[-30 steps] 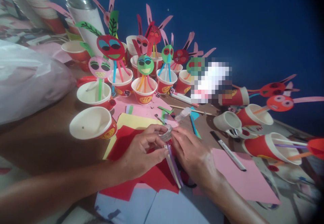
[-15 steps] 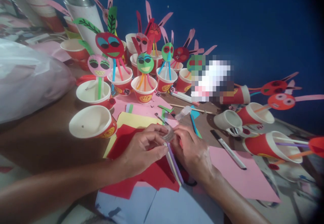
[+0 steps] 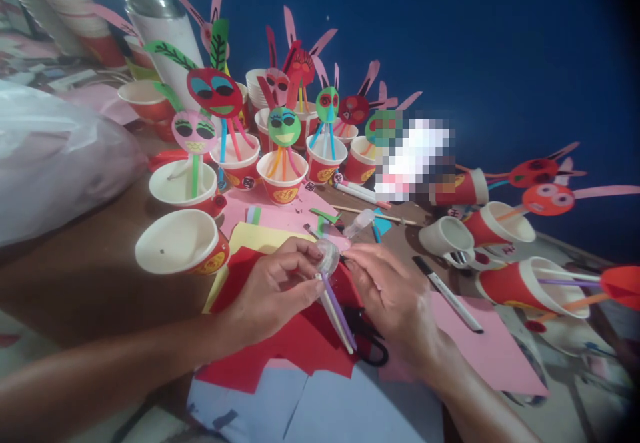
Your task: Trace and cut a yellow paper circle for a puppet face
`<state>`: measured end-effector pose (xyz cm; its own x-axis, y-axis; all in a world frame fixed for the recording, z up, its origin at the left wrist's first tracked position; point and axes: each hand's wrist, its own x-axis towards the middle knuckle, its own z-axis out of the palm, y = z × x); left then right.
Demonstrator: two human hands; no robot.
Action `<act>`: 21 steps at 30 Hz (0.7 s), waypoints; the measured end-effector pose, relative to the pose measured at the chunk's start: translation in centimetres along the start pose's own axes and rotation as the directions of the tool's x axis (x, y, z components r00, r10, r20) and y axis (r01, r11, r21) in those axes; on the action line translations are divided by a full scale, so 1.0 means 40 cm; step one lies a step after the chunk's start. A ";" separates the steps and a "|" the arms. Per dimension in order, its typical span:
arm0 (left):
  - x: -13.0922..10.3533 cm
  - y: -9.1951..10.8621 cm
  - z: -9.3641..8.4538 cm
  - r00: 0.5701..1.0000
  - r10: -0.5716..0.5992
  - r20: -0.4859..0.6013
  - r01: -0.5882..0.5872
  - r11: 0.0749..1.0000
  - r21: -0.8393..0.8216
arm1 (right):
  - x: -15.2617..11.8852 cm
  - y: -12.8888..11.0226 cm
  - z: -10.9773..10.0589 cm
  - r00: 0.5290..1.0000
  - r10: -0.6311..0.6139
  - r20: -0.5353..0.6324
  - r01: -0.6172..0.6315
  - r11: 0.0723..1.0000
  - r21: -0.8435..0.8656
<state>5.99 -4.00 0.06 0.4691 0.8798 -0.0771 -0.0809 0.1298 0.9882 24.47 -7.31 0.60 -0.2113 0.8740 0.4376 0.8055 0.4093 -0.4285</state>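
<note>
My left hand (image 3: 280, 289) is closed around a small roll of clear tape (image 3: 327, 255) and the upper ends of a white straw (image 3: 334, 316) and a purple straw (image 3: 341, 313). Both straws slant down toward me over red paper (image 3: 280, 343). Just right of the tape roll, my right hand (image 3: 393, 289) has thumb and fingers pinched together; whatever lies between the fingertips is too small to make out. Black-handled scissors (image 3: 377, 349) lie partly hidden beneath my right hand.
Red-and-white paper cups (image 3: 284, 179) with paper-faced straw figures stand behind. An unoccupied cup (image 3: 177, 243) sits at left near a plastic bag (image 3: 60, 163). At right are a black-and-white marker (image 3: 450, 296), pink paper (image 3: 500, 349), a white mug (image 3: 445, 239) and tipped cups (image 3: 505, 289).
My right hand has moved slightly right, away from the tape roll. The roll has tilted to show its face, and more of the scissors' handle shows.
</note>
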 end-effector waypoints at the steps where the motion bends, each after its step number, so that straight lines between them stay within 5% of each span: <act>1: -0.001 0.001 0.001 1.000 0.009 0.006 -0.009 1.000 0.012 | -0.001 -0.004 0.001 1.000 -0.027 0.014 0.027 0.999 -0.018; 11: -0.006 -0.019 0.010 0.999 0.030 0.024 -0.030 0.999 0.024 | -0.001 -0.012 0.025 0.978 -0.210 0.019 0.206 0.930 -0.304; 21: -0.003 -0.005 0.011 0.999 0.017 0.047 -0.016 1.000 -0.026 | -0.001 0.000 0.029 0.998 -0.042 -0.035 0.038 0.992 -0.119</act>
<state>6.34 -4.36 -0.07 0.5083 0.8595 -0.0543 -0.1113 0.1280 0.9855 23.83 -7.02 -0.34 -0.2254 0.8461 0.4830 0.8571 0.4079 -0.3146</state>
